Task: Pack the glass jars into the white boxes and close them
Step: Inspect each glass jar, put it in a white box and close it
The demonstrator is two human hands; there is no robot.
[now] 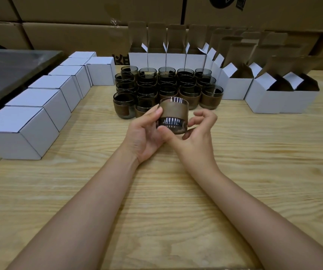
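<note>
Jar (173, 115): dark glass, brown band round it — held over the table (176, 201), near the other jars (166, 84).
Left hand (147, 133): fingers curled round its side.
Right hand (197, 131): thumb and finger pinch its bottom.

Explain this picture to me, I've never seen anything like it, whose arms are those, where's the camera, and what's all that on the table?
There is no machine here. These are a person's two bare arms, seen from a single camera worn on the head, looking forward and down. The left hand and right hand together have a grip on one dark glass jar with a brown band, over the wooden table. Behind it stands a cluster of similar jars. Along the left runs a row of closed white boxes. At the back and right stand open white boxes with their flaps up. Brown cartons are stacked behind everything.
</note>
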